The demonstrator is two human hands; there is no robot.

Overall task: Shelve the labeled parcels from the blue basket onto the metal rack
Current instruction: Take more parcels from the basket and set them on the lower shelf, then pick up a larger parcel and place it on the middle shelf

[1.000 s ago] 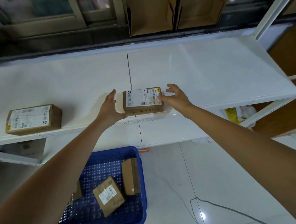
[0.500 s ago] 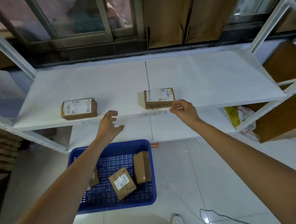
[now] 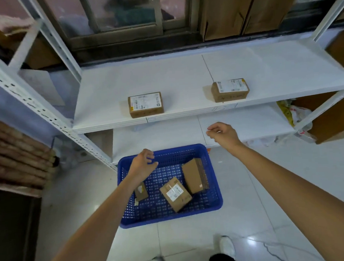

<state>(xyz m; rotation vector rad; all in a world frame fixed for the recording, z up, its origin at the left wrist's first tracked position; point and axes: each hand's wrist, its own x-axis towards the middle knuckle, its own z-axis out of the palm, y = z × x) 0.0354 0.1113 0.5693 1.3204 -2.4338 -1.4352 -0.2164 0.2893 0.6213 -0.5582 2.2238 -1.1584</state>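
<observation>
Two labeled cardboard parcels stand on the white metal rack's upper shelf point(image 3: 184, 75): one at the left point(image 3: 145, 104), one at the right point(image 3: 230, 89). The blue basket point(image 3: 214, 200) sits on the floor below and holds three parcels: a labeled one in the middle point(image 3: 175, 194), one standing on edge to its right point(image 3: 193, 175), and a small one point(image 3: 141, 191) partly hidden by my left forearm. My left hand point(image 3: 142, 165) hovers over the basket's back left with fingers loosely curled and holds nothing. My right hand point(image 3: 222, 134) hangs empty in front of the lower shelf, fingers loosely curled.
A lower shelf point(image 3: 246, 122) lies under the upper one. The rack's perforated post point(image 3: 47, 117) slants down at the left. Stacked brown material point(image 3: 15, 154) is at the far left, plastic bags point(image 3: 298, 115) and cardboard at the right. My shoes point(image 3: 227, 247) stand on the tiled floor.
Both hands let go of the right parcel, which stays on the upper shelf, and dropped toward the basket. The view pulled back and swung left, showing more of the floor.
</observation>
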